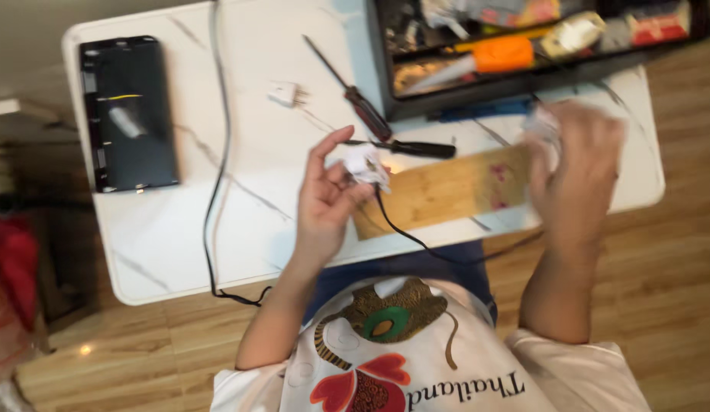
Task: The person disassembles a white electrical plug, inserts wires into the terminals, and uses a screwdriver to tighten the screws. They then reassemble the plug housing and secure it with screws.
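White marbled surface (pixel 240 221): left hand (pixel 324 202) fingers pinch white plug (pixel 365 164); right hand (pixel 580 172), three o'clock, blurred, grip indiscernible; screwdrivers (pixel 405 147) twelve o'clock.

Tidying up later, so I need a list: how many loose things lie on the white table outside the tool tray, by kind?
Screwdrivers: 2 (red-handled, black-handled)
White plugs: 1
Dark flat panels: 1
Wooden boards: 1
Total: 5
The left hand holds another small white part with a black cord.
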